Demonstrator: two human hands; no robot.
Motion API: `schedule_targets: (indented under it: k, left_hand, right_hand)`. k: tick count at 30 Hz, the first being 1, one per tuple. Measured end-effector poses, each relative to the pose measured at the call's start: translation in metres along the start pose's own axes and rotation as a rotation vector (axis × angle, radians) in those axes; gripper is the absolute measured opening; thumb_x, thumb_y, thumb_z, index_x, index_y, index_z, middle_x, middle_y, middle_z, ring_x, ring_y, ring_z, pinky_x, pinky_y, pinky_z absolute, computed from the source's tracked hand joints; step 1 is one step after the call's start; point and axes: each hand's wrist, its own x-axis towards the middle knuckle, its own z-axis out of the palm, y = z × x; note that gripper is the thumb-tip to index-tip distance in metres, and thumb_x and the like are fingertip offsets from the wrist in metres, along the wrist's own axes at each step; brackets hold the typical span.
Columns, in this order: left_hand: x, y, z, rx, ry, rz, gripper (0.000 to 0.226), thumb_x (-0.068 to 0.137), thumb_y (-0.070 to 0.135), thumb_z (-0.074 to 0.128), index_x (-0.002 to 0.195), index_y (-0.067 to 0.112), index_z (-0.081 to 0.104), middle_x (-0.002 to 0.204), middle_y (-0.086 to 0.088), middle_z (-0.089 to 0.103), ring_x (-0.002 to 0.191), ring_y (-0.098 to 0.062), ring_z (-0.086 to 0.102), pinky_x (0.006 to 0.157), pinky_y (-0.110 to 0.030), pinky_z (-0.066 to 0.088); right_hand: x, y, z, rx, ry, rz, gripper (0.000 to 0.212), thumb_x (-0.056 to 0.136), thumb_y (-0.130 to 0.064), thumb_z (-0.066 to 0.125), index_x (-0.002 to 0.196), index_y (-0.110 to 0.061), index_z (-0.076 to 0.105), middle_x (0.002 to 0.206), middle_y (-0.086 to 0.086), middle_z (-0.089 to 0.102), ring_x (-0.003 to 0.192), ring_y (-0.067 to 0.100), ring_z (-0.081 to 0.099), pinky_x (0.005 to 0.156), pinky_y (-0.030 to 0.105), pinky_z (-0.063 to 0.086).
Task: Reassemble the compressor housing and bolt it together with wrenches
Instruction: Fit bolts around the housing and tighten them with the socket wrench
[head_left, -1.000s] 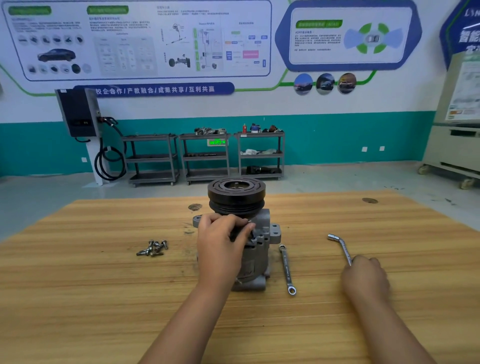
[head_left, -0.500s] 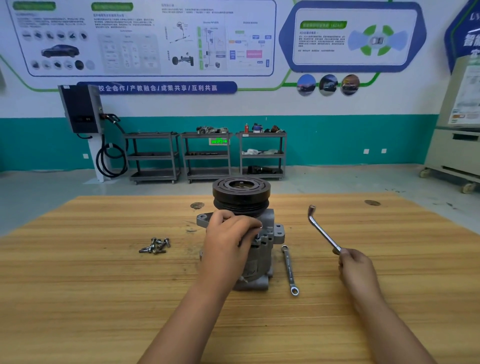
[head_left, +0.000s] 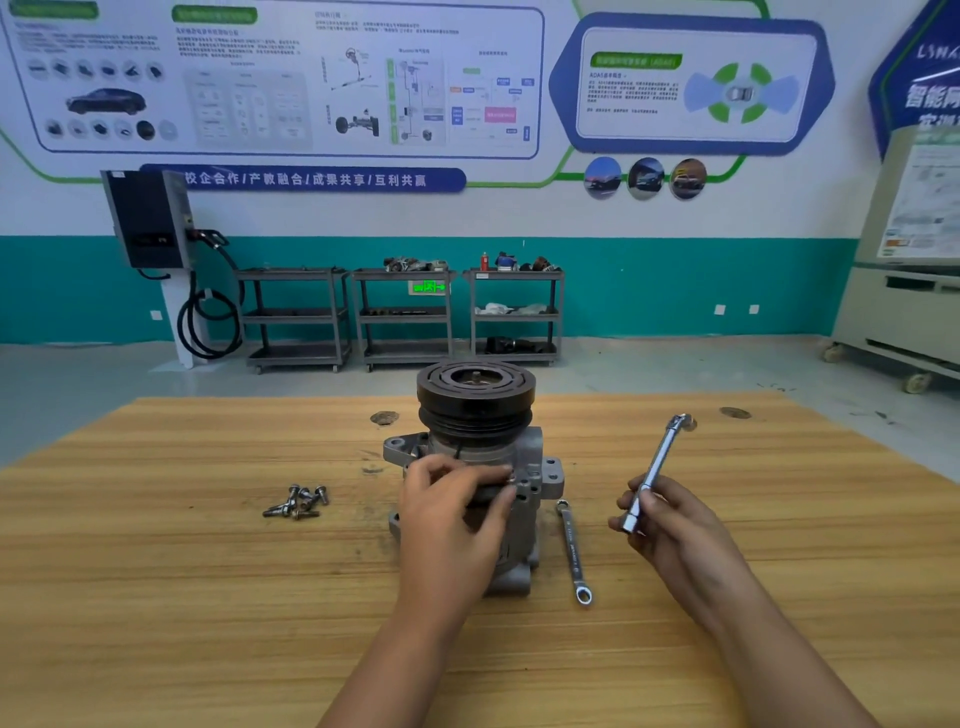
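Compressor (head_left: 535, 452) upright, pulley (head_left: 475, 397) up; left hand (head_left: 449, 525) fingers (head_left: 467, 470) grip it; right hand (head_left: 670, 525) grips L-wrench (head_left: 657, 467), shaft pointing up-away.

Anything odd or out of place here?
Nothing stands out: compressor upright, held by the left hand, bolts heaped to its left, ring spanner flat on the table, socket wrench in the right hand.

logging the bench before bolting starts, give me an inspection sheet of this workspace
surface: wooden table, dark spots near far edge
job's things: compressor upright, pulley on top; bolts heaped to its left; flat wrench lying to its right
clutter: nothing seen
grippers: left hand grips the compressor; right hand holds L-shaped socket wrench off the table
cables: charger cable looped at the back wall
surroundings: three shelf carts, wall posters
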Motion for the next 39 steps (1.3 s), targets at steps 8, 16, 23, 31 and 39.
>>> schedule_targets:
  k: [8,16,23,31,39]
  left_hand:
    - [-0.004,0.010,0.014,-0.136,0.059,-0.267,0.029,0.072,0.023,0.079,0.092,0.034,0.061,0.102,0.020,0.042,0.098,-0.022,0.060,0.090,-0.043,0.050]
    - [-0.001,0.016,0.014,-0.093,0.095,-0.252,0.035,0.070,0.015,0.081,0.101,0.018,0.067,0.091,0.027,0.043,0.098,-0.023,0.058,0.088,-0.047,0.048]
    - [-0.002,0.017,0.013,-0.124,0.070,-0.290,0.030,0.072,0.017,0.079,0.098,0.026,0.066,0.097,0.022,0.043,0.098,-0.021,0.059,0.090,-0.044,0.049]
    - [-0.001,0.016,0.013,-0.063,0.069,-0.275,0.026,0.070,0.014,0.081,0.094,0.017,0.070,0.091,0.014,0.047,0.097,-0.023,0.056,0.087,-0.046,0.050]
    - [0.008,0.023,0.010,0.000,-0.005,-0.375,0.024,0.073,0.028,0.077,0.096,0.021,0.071,0.091,0.000,0.048,0.094,-0.023,0.052,0.086,-0.039,0.046]
  right_hand:
    - [-0.006,-0.051,0.075,-0.304,-0.233,-0.376,0.016,0.091,-0.006,0.051,0.094,-0.018,0.062,0.083,0.000,0.072,0.082,0.014,0.069,0.068,0.024,0.055]
    - [-0.003,-0.050,0.107,-0.569,-0.269,-0.459,0.022,0.091,-0.004,0.053,0.091,-0.026,0.053,0.082,-0.001,0.069,0.081,0.006,0.067,0.075,0.026,0.054]
    - [-0.004,-0.052,0.113,-0.768,-0.222,-0.574,0.028,0.090,-0.013,0.058,0.081,-0.038,0.052,0.083,-0.015,0.061,0.078,0.009,0.062,0.074,0.030,0.052]
    - [-0.001,-0.058,0.118,-0.941,-0.108,-0.571,0.033,0.084,-0.020,0.067,0.062,-0.031,0.045,0.058,-0.012,0.049,0.055,-0.015,0.048,0.051,0.004,0.036]
    - [0.000,-0.058,0.127,-1.093,-0.060,-0.539,0.032,0.078,-0.036,0.071,0.064,-0.020,0.047,0.059,-0.007,0.050,0.056,0.007,0.047,0.049,0.025,0.032]
